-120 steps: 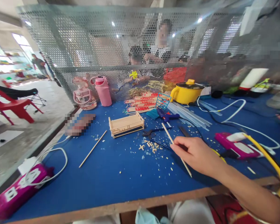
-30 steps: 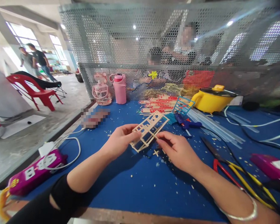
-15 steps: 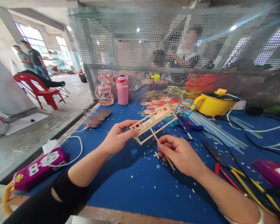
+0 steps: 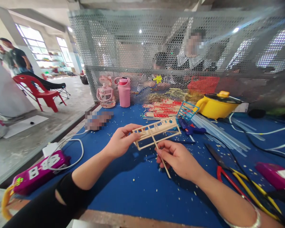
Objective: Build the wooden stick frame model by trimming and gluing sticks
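Lowered at its right end since the earlier frame, the wooden rack [image 4: 159, 128] is pinched at the left by fingers of the left hand [image 4: 120, 141] and crossed by a stick [image 4: 166, 169] pinched in fingers of the right hand [image 4: 178, 158], above the tabletop [image 4: 123, 190], where hard pushing could crack the rack.

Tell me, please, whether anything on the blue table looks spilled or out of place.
Yes: pale scraps litter the blue tabletop, mostly on the picture's right, looking like uncollected debris. The tilted wooden stick frame shows no obvious damage.
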Available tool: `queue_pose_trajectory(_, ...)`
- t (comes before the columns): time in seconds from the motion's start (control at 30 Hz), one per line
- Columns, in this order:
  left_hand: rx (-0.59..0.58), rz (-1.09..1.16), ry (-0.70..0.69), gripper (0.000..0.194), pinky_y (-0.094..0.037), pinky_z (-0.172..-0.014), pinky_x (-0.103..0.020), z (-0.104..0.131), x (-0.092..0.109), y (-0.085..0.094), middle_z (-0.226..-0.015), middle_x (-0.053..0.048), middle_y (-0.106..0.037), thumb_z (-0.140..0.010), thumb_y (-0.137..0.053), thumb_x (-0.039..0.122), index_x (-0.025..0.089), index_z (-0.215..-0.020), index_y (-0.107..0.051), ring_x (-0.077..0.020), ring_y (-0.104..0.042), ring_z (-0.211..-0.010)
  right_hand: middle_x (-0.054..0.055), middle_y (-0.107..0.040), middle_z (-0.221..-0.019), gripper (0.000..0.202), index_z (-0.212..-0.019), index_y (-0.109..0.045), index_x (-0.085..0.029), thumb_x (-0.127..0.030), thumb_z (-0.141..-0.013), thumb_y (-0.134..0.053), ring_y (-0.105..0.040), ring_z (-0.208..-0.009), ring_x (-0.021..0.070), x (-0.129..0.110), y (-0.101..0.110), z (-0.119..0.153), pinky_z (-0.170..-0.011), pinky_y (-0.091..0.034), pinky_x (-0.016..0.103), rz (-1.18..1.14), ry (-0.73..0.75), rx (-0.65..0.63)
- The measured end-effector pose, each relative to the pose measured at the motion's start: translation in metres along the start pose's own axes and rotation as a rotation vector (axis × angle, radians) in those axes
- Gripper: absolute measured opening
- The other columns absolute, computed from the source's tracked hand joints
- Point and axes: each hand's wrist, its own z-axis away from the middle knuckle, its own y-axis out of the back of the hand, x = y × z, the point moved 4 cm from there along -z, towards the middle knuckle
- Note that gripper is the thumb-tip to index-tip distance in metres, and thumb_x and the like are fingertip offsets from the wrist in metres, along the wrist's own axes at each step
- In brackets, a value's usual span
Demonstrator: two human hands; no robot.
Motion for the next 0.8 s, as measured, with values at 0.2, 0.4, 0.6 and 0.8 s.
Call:
queue_pose_trajectory(0.2, 0.013, 0.016, 0.002, 0.03, -0.045, -0.082, -0.029, 0.0, 0.001, -0.002, -0.101, -0.007, -0.068, -0.077, -0.062, 0.028, 0.015, -0.103, -0.068, -0.0184, -0.06, -0.088, -0.003, -0.059, -0.06, 0.029, -0.08, -0.05, -0.019, -0.048, -0.079, -0.055, -0.058, -0.049, 0.0103, 0.002, -0.002, 0.0, -0.049, -0.048, 0.023, -0.055, -0.04, -0.033)
queue_pose_trajectory(0.4, 0.011, 0.079, 0.047, 0.026, -0.045, -0.077, -0.027, -0.001, -0.003, 0.0, -0.09, -0.004, -0.07, -0.073, -0.063, 0.022, 0.016, -0.096, -0.071, -0.0167, -0.061, -0.081, -0.003, -0.058, -0.063, 0.027, -0.08, -0.05, -0.019, -0.045, -0.079, -0.055, -0.059, -0.049, 0.01, 0.003, -0.007, -0.001, -0.049, -0.048, 0.023, -0.047, -0.052, -0.05)
queue_pose_trajectory(0.6, 0.01, 0.026, 0.051, 0.026, -0.045, -0.08, -0.028, -0.007, -0.004, 0.003, -0.09, -0.004, -0.071, -0.075, -0.058, 0.029, 0.017, -0.094, -0.072, -0.0189, -0.061, -0.085, -0.003, -0.059, -0.062, 0.024, -0.081, -0.048, -0.02, -0.043, -0.081, -0.052, -0.059, -0.049, 0.0107, 0.01, -0.01, -0.004, -0.046, -0.046, 0.022, -0.049, -0.037, -0.057)
queue_pose_trajectory(0.8, -0.12, -0.113, 0.06, 0.036, -0.046, -0.072, -0.029, -0.024, 0.006, 0.003, -0.081, -0.006, -0.071, -0.079, -0.052, 0.046, 0.016, -0.081, -0.073, -0.02, -0.061, -0.076, -0.004, -0.058, -0.061, 0.022, -0.081, -0.048, -0.02, -0.042, -0.082, -0.052, -0.059, -0.049, 0.0109, 0.012, -0.01, -0.005, -0.045, -0.044, 0.021, -0.049, -0.032, -0.049)
